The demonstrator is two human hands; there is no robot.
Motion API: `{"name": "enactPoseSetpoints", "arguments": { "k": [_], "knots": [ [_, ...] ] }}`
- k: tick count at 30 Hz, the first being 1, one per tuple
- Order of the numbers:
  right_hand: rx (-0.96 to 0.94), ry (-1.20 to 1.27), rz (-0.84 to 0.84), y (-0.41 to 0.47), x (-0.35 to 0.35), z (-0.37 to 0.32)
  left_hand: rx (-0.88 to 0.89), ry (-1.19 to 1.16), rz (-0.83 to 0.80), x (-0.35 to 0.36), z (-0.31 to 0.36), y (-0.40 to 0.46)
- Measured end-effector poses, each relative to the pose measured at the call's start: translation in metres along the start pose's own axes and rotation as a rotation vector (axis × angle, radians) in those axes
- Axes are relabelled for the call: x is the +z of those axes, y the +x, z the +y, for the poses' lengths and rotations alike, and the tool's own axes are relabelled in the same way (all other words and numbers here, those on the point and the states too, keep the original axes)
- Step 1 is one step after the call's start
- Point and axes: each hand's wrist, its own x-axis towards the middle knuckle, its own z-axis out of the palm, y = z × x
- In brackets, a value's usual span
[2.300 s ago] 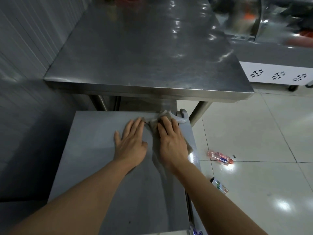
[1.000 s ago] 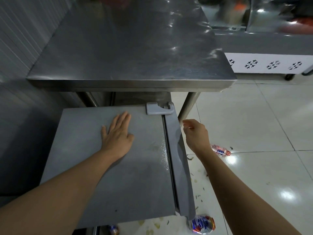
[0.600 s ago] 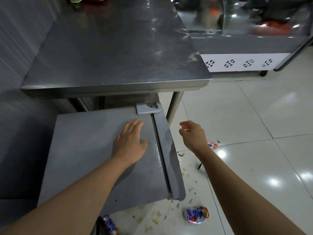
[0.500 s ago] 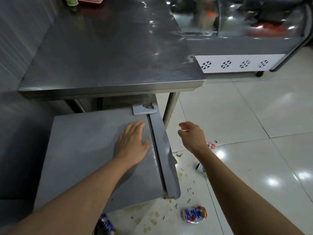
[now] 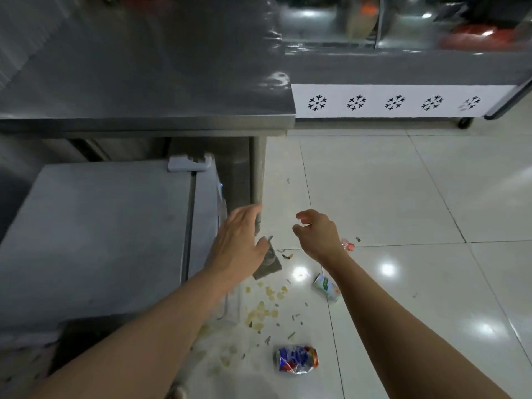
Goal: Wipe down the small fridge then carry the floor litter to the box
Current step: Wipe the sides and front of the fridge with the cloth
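The small grey fridge (image 5: 100,240) stands at the lower left, its top bare. My left hand (image 5: 239,240) hovers past the fridge's right side with straight fingers and holds nothing. My right hand (image 5: 316,234) hangs over the floor, fingers loosely curled and empty. Litter lies on the white tiles: a crushed blue and red can (image 5: 296,359), a green and white carton (image 5: 325,287), a pink bottle (image 5: 347,244) half hidden behind my right wrist, and yellowish scraps (image 5: 264,300). A grey shape (image 5: 269,269) lies below my left hand; I cannot tell what it is. No box is in view.
A steel table (image 5: 144,82) overhangs the back of the fridge, and its leg (image 5: 257,174) comes down just beyond my left hand. A display freezer with a white snowflake panel (image 5: 403,102) runs along the back right. White floor tiles (image 5: 431,226) spread to the right.
My left hand has left the fridge top and moved right, off its edge. The cloth wiped earlier is no longer under my right hand. The view has swung right towards the littered floor.
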Motion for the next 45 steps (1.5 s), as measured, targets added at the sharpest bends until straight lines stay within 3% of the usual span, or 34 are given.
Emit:
{"name": "enactPoseSetpoints", "arguments": {
  "k": [7,17,25,35,45],
  "knots": [
    [-0.011,-0.001,-0.119,0.009,-0.010,0.081,-0.196,-0.014,-0.040,0.089,0.034,-0.012],
    [0.063,-0.059,-0.215,0.045,0.043,0.159,-0.360,-0.020,-0.147,0.173,-0.018,0.006],
    [0.077,-0.091,-0.256,0.105,0.130,0.228,-0.425,-0.005,-0.176,0.258,-0.092,0.035],
    [-0.055,-0.148,-0.264,0.208,0.267,0.327,-0.511,-0.002,-0.098,0.403,-0.221,0.076],
    [-0.091,-0.145,-0.211,0.289,0.372,0.389,-0.521,-0.005,-0.015,0.490,-0.315,0.118]
  ]
}}
